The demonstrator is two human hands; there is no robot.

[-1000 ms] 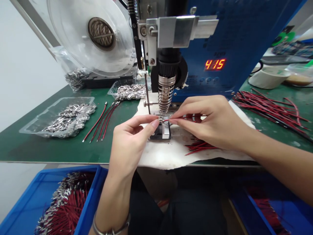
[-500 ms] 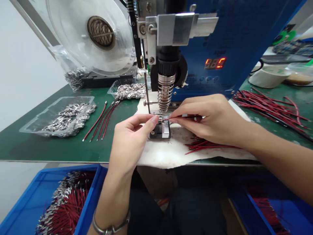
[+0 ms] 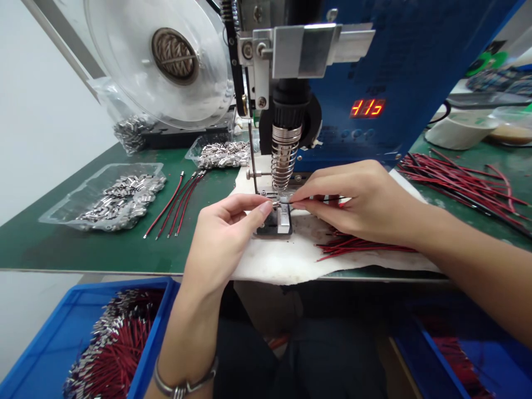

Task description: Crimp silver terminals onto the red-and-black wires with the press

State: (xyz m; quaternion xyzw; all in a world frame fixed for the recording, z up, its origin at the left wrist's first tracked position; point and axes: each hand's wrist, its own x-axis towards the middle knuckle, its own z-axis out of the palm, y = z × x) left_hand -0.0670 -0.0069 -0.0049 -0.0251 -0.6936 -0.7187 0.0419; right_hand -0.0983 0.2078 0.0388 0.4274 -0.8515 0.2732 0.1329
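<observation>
My left hand (image 3: 226,235) is closed in a pinch on a small metal connector (image 3: 276,205) at the front of the soldering machine's holder (image 3: 284,221). My right hand (image 3: 363,197) pinches a red-and-black wire (image 3: 341,199), with its black strand reaching the connector's side. Both sets of fingertips nearly meet under the soldering iron's tip, below a coiled spring (image 3: 286,160). The exact contact between wire and connector is too small to make out. Beneath my right hand, several loose red-and-black wires (image 3: 353,245) lie on a white cloth (image 3: 274,266).
Two clear trays of metal connectors (image 3: 124,202) (image 3: 224,154) stand on the green table (image 3: 25,244) at left, beside several finished wires (image 3: 183,202). More wires (image 3: 461,183) lie at right. Blue bins (image 3: 37,343) (image 3: 499,349) sit below. The blue machine (image 3: 399,72) has a lit display (image 3: 368,108).
The view has shifted slightly. Between my fingertips the black strand now shows at the connector where the red one was. The display's digits have changed. Both hands stay at the holder.
</observation>
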